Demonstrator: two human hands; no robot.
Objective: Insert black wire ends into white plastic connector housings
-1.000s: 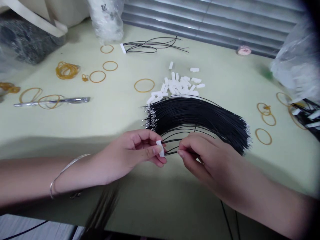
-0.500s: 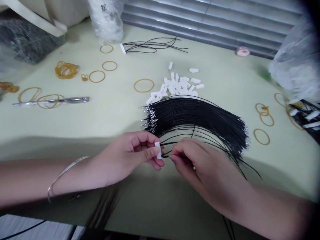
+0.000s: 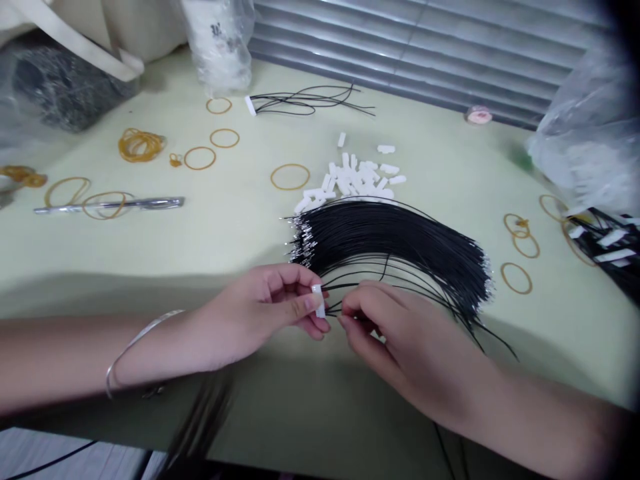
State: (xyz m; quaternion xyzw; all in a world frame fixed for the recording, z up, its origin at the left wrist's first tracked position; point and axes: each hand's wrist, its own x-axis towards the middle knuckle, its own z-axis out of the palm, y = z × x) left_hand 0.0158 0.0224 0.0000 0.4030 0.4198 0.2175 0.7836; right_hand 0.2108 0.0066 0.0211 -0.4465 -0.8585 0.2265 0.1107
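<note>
Between the thumb and fingers of my left hand (image 3: 280,303) is a small white connector (image 3: 319,301), held upright with black wires running out of its right side. My right hand (image 3: 400,333) pinches a thin black wire (image 3: 334,312) close to the connector's lower end; its fingertips are just right of my left hand. Behind both hands lies a thick curved bundle of black wires (image 3: 390,227) with shiny metal tips at both ends. A pile of loose white connectors (image 3: 355,177) touches the bundle's far edge.
Yellow rubber bands (image 3: 290,177) and a pen (image 3: 160,203) lie on the table (image 3: 225,233). A wired connector (image 3: 251,105) is at the back. Plastic bags (image 3: 220,47) stand behind, and a tape roll (image 3: 479,115) sits near the blinds. More wired connectors (image 3: 613,238) lie at right.
The view has shifted slightly. My right fingertips are still beside the connector, and more wire shows between them and its lower end.
</note>
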